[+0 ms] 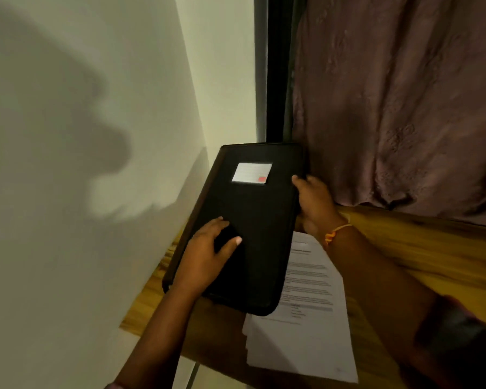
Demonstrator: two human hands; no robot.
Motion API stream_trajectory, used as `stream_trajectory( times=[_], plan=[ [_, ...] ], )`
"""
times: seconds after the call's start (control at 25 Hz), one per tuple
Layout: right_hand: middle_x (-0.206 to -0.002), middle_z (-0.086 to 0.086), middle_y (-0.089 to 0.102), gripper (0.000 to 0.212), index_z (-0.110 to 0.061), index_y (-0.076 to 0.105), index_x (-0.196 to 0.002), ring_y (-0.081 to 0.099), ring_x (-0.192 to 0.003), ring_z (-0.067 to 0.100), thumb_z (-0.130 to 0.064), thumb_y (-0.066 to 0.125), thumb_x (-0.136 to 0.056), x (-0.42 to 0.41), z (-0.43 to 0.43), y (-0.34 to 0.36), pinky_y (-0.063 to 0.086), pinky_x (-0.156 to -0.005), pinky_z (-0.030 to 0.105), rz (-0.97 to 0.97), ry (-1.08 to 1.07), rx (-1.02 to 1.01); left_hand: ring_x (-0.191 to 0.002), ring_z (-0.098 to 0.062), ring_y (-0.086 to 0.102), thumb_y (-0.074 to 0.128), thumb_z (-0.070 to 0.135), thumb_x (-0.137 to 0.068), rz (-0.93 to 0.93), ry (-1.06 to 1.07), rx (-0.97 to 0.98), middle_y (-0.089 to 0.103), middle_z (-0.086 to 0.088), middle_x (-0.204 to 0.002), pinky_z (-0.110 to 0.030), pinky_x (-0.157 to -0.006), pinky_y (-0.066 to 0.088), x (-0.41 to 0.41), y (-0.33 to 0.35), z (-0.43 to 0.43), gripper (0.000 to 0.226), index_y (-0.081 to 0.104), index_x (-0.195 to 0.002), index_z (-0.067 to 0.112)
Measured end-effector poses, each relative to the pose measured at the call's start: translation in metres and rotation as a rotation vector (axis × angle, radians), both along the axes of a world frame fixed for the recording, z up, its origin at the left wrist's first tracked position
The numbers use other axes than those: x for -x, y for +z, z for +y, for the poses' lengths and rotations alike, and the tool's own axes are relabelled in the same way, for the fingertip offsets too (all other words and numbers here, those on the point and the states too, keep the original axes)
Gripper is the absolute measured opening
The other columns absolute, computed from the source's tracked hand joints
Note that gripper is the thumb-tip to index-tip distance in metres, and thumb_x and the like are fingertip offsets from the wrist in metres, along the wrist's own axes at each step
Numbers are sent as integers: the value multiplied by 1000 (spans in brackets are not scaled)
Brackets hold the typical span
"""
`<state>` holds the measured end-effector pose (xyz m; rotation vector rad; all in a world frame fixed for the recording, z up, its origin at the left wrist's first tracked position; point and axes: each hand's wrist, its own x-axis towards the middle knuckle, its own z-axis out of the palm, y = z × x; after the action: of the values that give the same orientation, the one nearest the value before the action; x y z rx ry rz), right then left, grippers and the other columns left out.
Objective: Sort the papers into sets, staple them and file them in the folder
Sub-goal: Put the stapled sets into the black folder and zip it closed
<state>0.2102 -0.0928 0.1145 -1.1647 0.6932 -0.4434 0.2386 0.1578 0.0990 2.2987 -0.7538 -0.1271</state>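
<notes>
On my remote feed, a pale wall (213,51) carried a broad shadow (56,122) at left; the left hand (208,248) lay flat, fingers spread, on the cover of the closed black folder (256,220), which sat at the far left corner of the wooden table (421,256), white label (251,172) facing up; the right hand (314,203), an orange thread (334,233) at its wrist, clamped the folder's right edge; printed papers (306,327) lay partly beneath it; a mauve curtain (404,94) hung behind.
</notes>
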Motion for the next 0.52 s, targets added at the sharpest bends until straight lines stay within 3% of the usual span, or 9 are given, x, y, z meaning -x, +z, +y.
stream_trajectory(
  times=[0.08, 0.16, 0.28, 0.36, 0.44, 0.52],
  plan=[
    [-110, 10, 74, 24, -25, 71, -108, 72, -100, 32, -37, 65, -89, 41, -40, 6, 57, -87, 54, -13, -47, -53, -136, -22, 48, 56, 67, -88, -9, 39, -12, 51, -3, -148, -42, -113, 42, 16, 3, -2, 73, 50, -145, 21],
    [-111, 11, 73, 34, -21, 71, -112, 71, -100, 32, -38, 70, -82, 90, -74, 11, 57, -86, 54, 18, -97, -95, -129, -23, 52, 50, 74, -88, 39, 4, -25, 54, 1, -142, -44, -105, 47, 41, 8, -16, 74, 46, -146, 27],
    [-91, 9, 73, 30, -6, 68, -112, 71, -79, 23, -28, 65, -91, 169, -125, 15, 60, -74, 39, 87, -213, -9, -117, -16, 57, 55, 60, -94, 398, -40, 7, 56, 6, -132, -31, -92, 48, 95, 21, -45, 60, 47, -145, 30],
    [-83, 7, 71, 34, -5, 66, -116, 70, -69, 20, -31, 60, -95, 222, -152, 15, 58, -67, 32, 140, -245, -58, -107, -17, 64, 62, 52, -93, 628, -4, 91, 66, 3, -122, -35, -91, 53, 125, 25, -69, 42, 63, -129, 29],
    [-65, 3, 67, 26, -11, 65, -99, 66, -52, 15, -34, 52, -99, 279, -163, 16, 54, -51, 22, 173, -216, -131, -97, -23, 69, 67, 38, -93, 766, 50, 226, 74, -10, -108, -36, -82, 56, 161, 26, -94, 22, 76, -107, 23],
    [-45, -1, 59, 29, -14, 56, -77, 57, -35, 11, -28, 47, -101, 331, -167, 20, 44, -36, 15, 206, -202, -181, -88, -28, 70, 67, 27, -91, 875, 84, 337, 73, -20, -106, -35, -75, 54, 193, 28, -120, 18, 77, -100, 16]
  ],
)
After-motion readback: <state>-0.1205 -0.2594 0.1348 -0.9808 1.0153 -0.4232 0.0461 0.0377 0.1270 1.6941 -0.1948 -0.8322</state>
